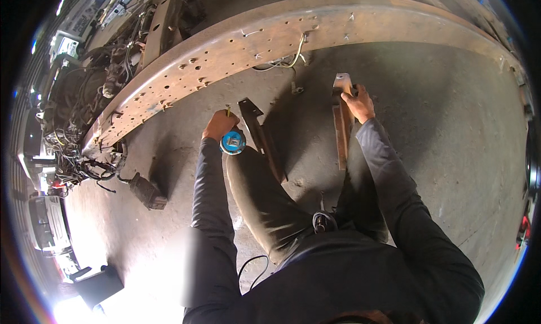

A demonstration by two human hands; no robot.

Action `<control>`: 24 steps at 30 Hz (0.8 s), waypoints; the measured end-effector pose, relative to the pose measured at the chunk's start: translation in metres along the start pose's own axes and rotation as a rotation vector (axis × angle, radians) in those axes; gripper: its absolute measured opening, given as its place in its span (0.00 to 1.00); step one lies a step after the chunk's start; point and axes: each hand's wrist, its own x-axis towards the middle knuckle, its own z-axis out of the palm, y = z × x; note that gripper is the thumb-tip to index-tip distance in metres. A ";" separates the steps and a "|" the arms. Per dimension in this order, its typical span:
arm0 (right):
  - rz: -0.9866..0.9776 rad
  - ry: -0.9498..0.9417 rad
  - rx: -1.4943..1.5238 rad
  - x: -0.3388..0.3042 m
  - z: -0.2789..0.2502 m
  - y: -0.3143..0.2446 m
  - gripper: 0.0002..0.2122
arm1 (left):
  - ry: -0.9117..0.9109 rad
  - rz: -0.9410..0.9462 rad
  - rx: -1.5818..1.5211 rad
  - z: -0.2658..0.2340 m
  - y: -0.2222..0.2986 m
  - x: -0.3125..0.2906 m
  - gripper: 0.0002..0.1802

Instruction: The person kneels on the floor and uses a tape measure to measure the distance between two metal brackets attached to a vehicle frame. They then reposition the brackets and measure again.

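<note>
My left hand (218, 125) is closed around a tape measure (233, 143) with a round blue face. A short yellow strip pokes up past the fingers, above my left knee. Just right of that hand, a dark angled steel bracket (258, 133) stands between my legs, with a holed plate at its top end. My right hand (360, 103) grips the upper part of a second, rust-brown steel bracket (342, 129), its fingers wrapped over the edge. The lower end of this bracket rests beside my right leg. The fingertips of both hands are partly hidden.
A long rusty frame rail (225, 53) with many holes arches across the far side, a loose cable (298, 50) hanging from it. Tangled wiring (62, 146) and machinery lie at the left. A dark block-shaped part (147, 191) is on the concrete floor (451, 127).
</note>
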 end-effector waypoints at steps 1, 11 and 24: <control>-0.029 0.052 -0.033 -0.001 -0.005 -0.005 0.30 | -0.035 0.003 -0.025 -0.005 0.003 -0.009 0.15; -0.316 -0.769 0.729 -0.136 -0.061 -0.118 0.21 | -0.651 0.249 0.038 0.039 0.089 -0.078 0.16; -0.373 -0.903 0.672 -0.152 -0.061 -0.124 0.17 | -0.903 0.305 -0.007 0.081 0.111 -0.078 0.13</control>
